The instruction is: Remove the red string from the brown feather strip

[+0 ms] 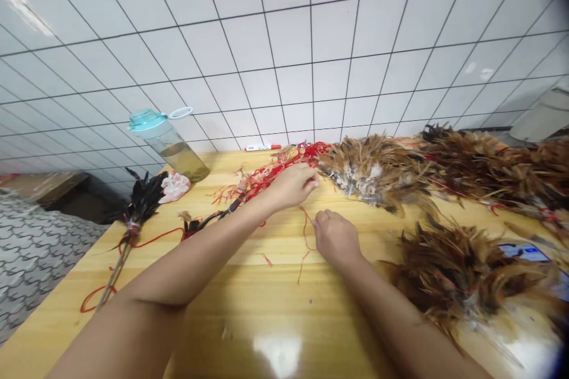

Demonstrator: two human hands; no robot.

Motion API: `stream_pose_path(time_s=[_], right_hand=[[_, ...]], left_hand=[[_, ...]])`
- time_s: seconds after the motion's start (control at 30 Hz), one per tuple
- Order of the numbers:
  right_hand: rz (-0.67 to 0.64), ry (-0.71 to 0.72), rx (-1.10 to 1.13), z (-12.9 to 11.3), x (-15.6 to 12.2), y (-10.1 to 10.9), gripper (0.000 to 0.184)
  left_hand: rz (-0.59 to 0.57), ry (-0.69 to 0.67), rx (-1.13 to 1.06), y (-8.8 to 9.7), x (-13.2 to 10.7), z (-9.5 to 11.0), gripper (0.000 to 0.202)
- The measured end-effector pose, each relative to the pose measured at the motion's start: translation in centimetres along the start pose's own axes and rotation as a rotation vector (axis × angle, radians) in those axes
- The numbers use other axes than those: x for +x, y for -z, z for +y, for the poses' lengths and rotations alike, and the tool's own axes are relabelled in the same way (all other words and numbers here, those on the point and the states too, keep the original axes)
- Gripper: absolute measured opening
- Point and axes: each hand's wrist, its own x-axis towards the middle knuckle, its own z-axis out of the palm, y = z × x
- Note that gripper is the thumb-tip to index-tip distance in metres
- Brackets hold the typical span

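Observation:
A thin red string [306, 228] hangs in a loose curve between my two hands, its tail lying over the wooden table. My left hand [296, 185] is closed, with the upper end of the string running up to its underside; the fingertips are partly hidden. Lower and to the right, my right hand [336, 235] is closed too, thumb and finger pinched at the string. Behind my left hand lies a tangled heap of red strings [271, 174]. A bundle of brown feathers [377, 169] with pale fluffy bases rests just right of my hands.
More brown feathers [462, 266] lie near right, beside a lit phone [524, 252]. At left are a black feather duster [133, 213] with a stick handle, a pink cloth flower [174, 186] and a bottle [178, 151]. A marker [263, 147] lies by the tiled wall [284, 41].

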Motion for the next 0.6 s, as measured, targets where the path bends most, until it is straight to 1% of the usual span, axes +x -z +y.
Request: stream_pose_path(time_s=[0.07, 0.17, 0.27, 0.33, 0.4, 0.47, 0.53, 0.6], right_hand=[[-0.013, 0.030, -0.016, -0.1, -0.1, 0.0, 0.031], [-0.005, 0.056, -0.017, 0.0, -0.2, -0.2, 0.037], [0.017, 0.037, 0.005, 0.0, -0.2, -0.2, 0.040], [-0.007, 0.036, 0.031, 0.0, -0.1, -0.2, 0.036], [-0.046, 0.036, 0.065, 0.0, 0.0, 0.0, 0.031], [-0.063, 0.007, 0.103, 0.2, 0.0, 0.2, 0.029], [-0.038, -0.058, 0.148, 0.4, 0.0, 0.5, 0.030], [0.014, -0.148, 0.200, 0.8, 0.0, 0.8, 0.032]], left_hand=[[-0.074, 0.057, -0.016, -1.6, 2.1, 1.5, 0.017], [-0.108, 0.135, 0.023, -4.4, 4.4, 3.1, 0.017], [-0.163, 0.214, 0.055, -6.8, 5.7, 4.0, 0.020], [-0.182, 0.267, 0.076, -7.9, 6.1, 4.4, 0.022], [-0.174, 0.300, 0.083, -8.5, 6.3, 4.6, 0.019], [-0.172, 0.314, 0.067, -8.7, 6.3, 4.6, 0.014], [-0.181, 0.325, 0.032, -8.5, 6.3, 4.3, 0.011], [-0.187, 0.339, -0.024, -7.9, 6.1, 3.7, 0.010]])
